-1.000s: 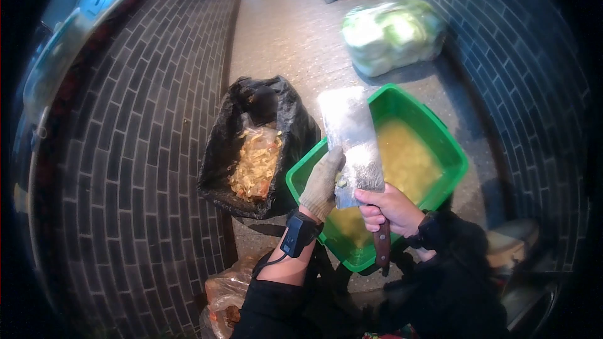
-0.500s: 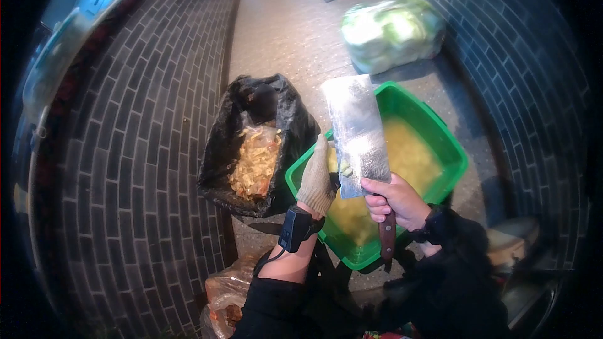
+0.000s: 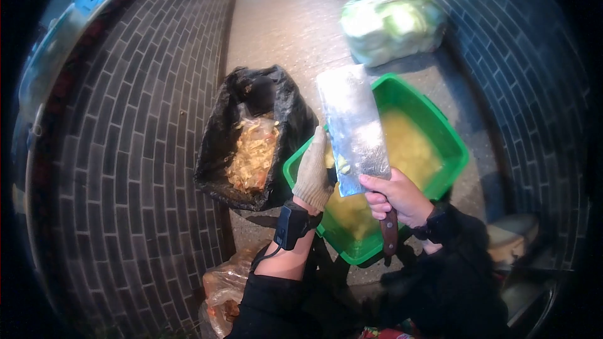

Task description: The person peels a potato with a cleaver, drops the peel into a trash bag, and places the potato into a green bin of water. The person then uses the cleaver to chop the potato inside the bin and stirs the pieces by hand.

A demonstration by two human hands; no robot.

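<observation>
Cleaver (image 3: 355,129) — dull grey metal blade, smeared and matt, dark wooden handle. Left hand (image 3: 314,172) in a knit cloth glove, coarse weave. Green tub (image 3: 449,132) is smooth glossy plastic. Black bag (image 3: 251,97) — thin crinkled plastic film (slightly shiny). Walls rough brick.
</observation>
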